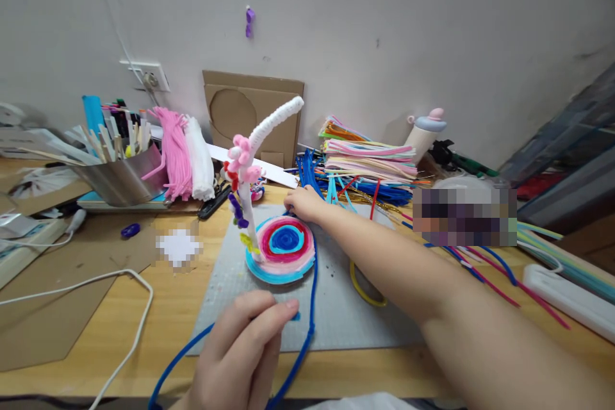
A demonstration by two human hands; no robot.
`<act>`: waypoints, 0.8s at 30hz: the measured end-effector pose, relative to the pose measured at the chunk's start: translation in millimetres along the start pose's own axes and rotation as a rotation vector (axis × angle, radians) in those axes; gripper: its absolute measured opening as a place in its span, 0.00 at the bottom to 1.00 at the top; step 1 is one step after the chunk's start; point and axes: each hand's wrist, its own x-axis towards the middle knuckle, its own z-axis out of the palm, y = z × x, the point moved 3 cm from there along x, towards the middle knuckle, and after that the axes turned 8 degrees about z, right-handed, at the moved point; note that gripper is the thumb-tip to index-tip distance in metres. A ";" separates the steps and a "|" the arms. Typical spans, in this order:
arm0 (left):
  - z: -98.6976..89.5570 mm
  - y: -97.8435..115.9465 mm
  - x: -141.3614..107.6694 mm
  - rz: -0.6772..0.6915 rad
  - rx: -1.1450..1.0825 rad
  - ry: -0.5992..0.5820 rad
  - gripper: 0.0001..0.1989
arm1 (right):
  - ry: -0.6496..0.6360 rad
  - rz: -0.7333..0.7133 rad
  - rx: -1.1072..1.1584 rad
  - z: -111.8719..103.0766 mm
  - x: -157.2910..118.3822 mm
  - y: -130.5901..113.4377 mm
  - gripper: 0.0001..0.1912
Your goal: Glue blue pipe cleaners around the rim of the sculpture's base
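A round disc of coiled pipe cleaners [288, 240], with blue, red, pink and light blue rings, lies on the grey mat [365, 327]. From its left side rises a white wrapped stem [246, 205] with pink, red, purple and yellow flowers, bent right at the top. My right hand [303, 202] reaches to the disc's far edge, fingers curled round part of a blue pipe cleaner. That blue strand [314, 295] runs down the disc's right side and loops near the table edge. In front of the disc is my left hand [247, 339], thumb and fingers pressed together; what they hold is hidden.
Bundles of pipe cleaners [368, 157] lie behind the mat. A metal container of sticks [125, 176] and pink bundles [175, 154] stand left. Cardboard [283, 102] leans on the wall. A yellow loop [368, 295] lies under my right forearm. A white cable [144, 320] crosses the left.
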 end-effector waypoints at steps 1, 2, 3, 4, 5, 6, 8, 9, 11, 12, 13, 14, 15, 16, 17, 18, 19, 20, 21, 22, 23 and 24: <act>0.4 -0.6 -1.0 -0.003 -0.015 -0.026 0.18 | 0.037 0.001 0.036 -0.1 1.3 0.0 0.16; 0.7 -0.9 -1.8 0.007 -0.027 -0.042 0.18 | 0.086 0.005 0.081 -2.3 2.7 0.0 0.16; 1.2 -1.1 -2.5 0.021 -0.034 -0.054 0.17 | 0.147 0.009 0.135 -6.9 4.4 -0.2 0.16; 1.9 -1.5 -3.2 0.034 -0.037 -0.067 0.17 | 0.216 0.010 0.196 -13.9 6.3 -0.7 0.16; 2.5 -1.9 -3.9 0.046 -0.037 -0.069 0.16 | 0.293 0.006 0.264 -23.2 8.2 -1.7 0.15; 3.1 -2.6 -4.7 0.053 -0.035 -0.068 0.16 | 0.372 -0.004 0.335 -34.9 9.6 -3.1 0.14; 4.3 -3.7 -6.5 0.062 -0.032 -0.054 0.16 | 0.530 -0.042 0.474 -64.3 8.2 -7.6 0.11; 4.9 -4.0 -7.4 0.059 -0.032 -0.051 0.16 | 0.605 -0.065 0.534 -81.5 3.8 -11.1 0.11; 5.5 -3.4 -8.9 0.055 -0.029 -0.047 0.16 | 0.747 -0.120 0.637 -118.4 -17.3 -21.7 0.11; 5.5 -2.6 -9.1 0.051 -0.029 -0.046 0.16 | 0.831 -0.169 0.698 -136.7 -35.5 -29.3 0.09; 5.2 -1.7 -8.7 0.036 -0.034 -0.045 0.16 | 0.944 -0.292 0.826 -154.1 -59.9 -38.8 0.04; 4.4 -0.8 -7.5 0.015 -0.047 -0.035 0.16 | 1.014 -0.390 0.900 -167.9 -87.5 -50.1 0.04; 3.2 0.0 -5.5 -0.018 -0.068 -0.021 0.16 | 1.015 -0.433 0.915 -177.1 -116.0 -63.2 0.05; 1.5 0.8 -2.6 -0.052 -0.100 0.001 0.16 | 0.959 -0.409 0.873 -181.3 -143.8 -77.2 0.05; -0.3 1.6 0.9 -0.096 -0.141 0.019 0.16 | 0.883 -0.324 0.794 -180.3 -170.2 -90.6 0.05; -2.4 2.5 5.1 -0.142 -0.190 0.037 0.15 | 0.762 -0.214 0.691 -174.0 -193.4 -102.8 0.06; -4.5 3.9 9.5 -0.187 -0.241 0.054 0.14 | 0.588 -0.145 0.603 -162.4 -212.8 -114.0 0.06; -6.4 5.6 14.1 -0.230 -0.293 0.064 0.13 | 0.416 -0.087 0.598 -147.5 -228.5 -122.0 0.05; -7.8 7.7 18.3 -0.275 -0.341 0.068 0.12 | 0.192 -0.052 0.645 -129.0 -240.0 -128.5 0.04; -8.6 10.1 21.9 -0.321 -0.387 0.070 0.11 | 0.056 0.026 0.701 -111.2 -248.1 -131.0 0.07; -8.6 12.6 24.7 -0.370 -0.432 0.066 0.09 | -0.045 0.108 0.775 -94.0 -253.0 -131.3 0.10; -7.6 15.0 26.5 -0.425 -0.483 0.063 0.07 | -0.099 0.166 0.862 -79.0 -255.4 -130.8 0.11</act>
